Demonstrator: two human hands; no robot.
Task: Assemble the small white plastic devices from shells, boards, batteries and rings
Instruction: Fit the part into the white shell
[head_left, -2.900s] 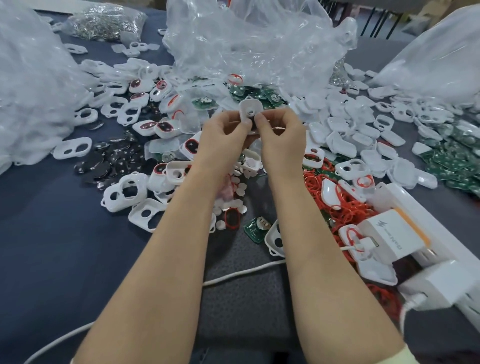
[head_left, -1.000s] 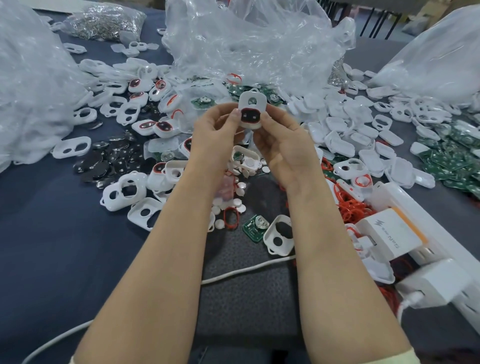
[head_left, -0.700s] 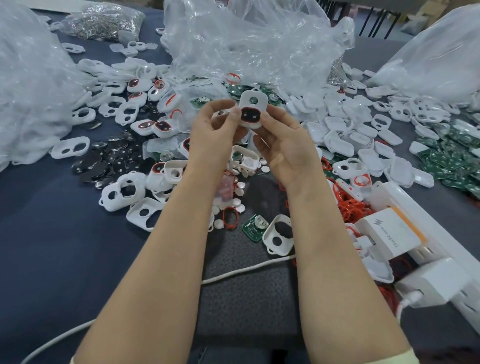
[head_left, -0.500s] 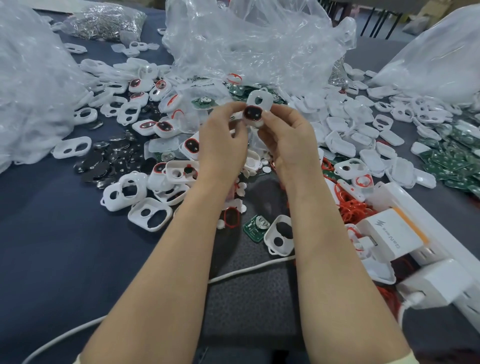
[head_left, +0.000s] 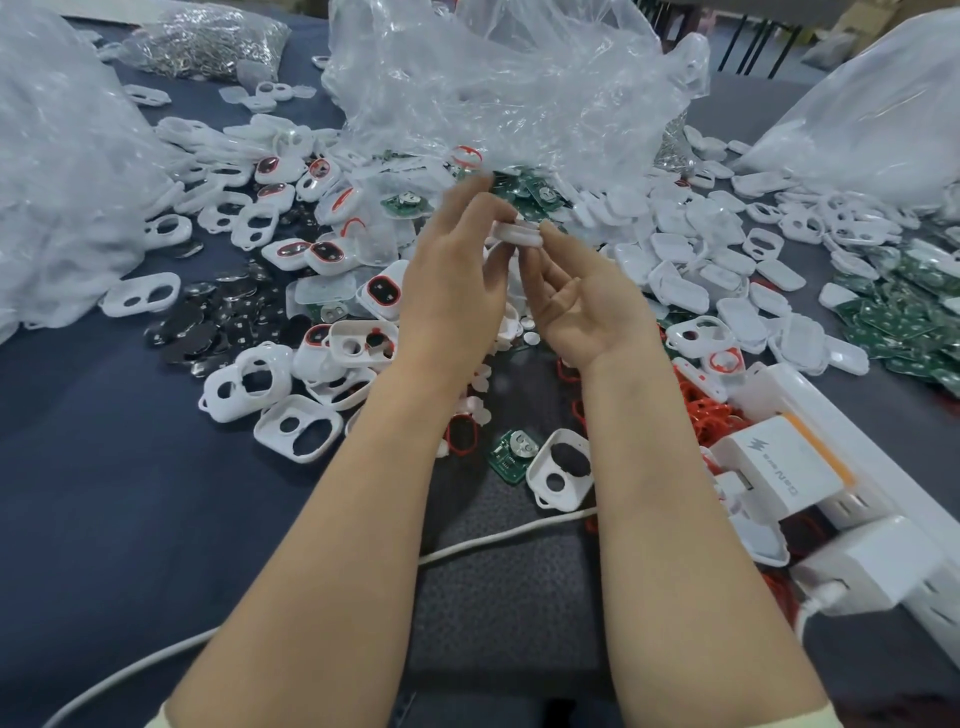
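Device: white plastic unit (head_left: 517, 235) held edge-on above the middle of the desk (head_left: 104, 493), just in front of the crumpled clear bag (head_left: 498, 88); its face is turned away, so what is fitted inside cannot be told.
Left hand: left hand (head_left: 452, 291) raised, thumb and forefinger pinching the unit's near-left rim, other fingers fanned loose.
Right hand: right hand (head_left: 587, 306) palm up, fingertips gripping the unit's right end.
Step in hand: looks like pressing or checking the two halves of one unit, judged from the grip.
Done so far: several units with red rings and dark centres (head_left: 324, 254) lie left of the bag's mouth; they look at least part-built.
Left to do: plenty. Empty shells with two openings (head_left: 298, 428) lie left of the forearms, plain white covers (head_left: 675, 291) spread right of the bag, green boards (head_left: 898, 322) heaped far right, loose red rings (head_left: 701, 410) beside the white power strip (head_left: 831, 483), coin cells (head_left: 208, 322) left of the shells.
Stray parts: one board (head_left: 511, 454) and one shell (head_left: 561, 475) sit between the forearms.
Progress: early to middling; unbuilt stock far outnumbers finished pieces.
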